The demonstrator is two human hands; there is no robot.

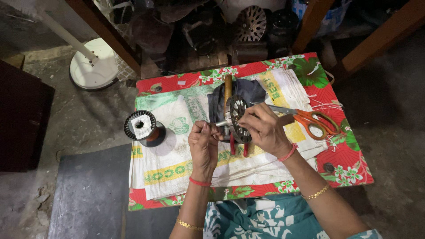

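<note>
Left hand (203, 140) pinched shut on thin wire. Right hand (264, 128) grip clamped on round slotted motor core (237, 116), held upright over white sack (177, 155) on table (345, 159). Orange-handled scissors (310, 118) just beside right hand; wire spool (142, 127) left of the hands.

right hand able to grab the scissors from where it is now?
Probably yes. The scissors lie flat on the cloth just beside the right hand, handles uncovered, nothing between. But that hand is on the slotted metal wheel and would have to let go first.
</note>
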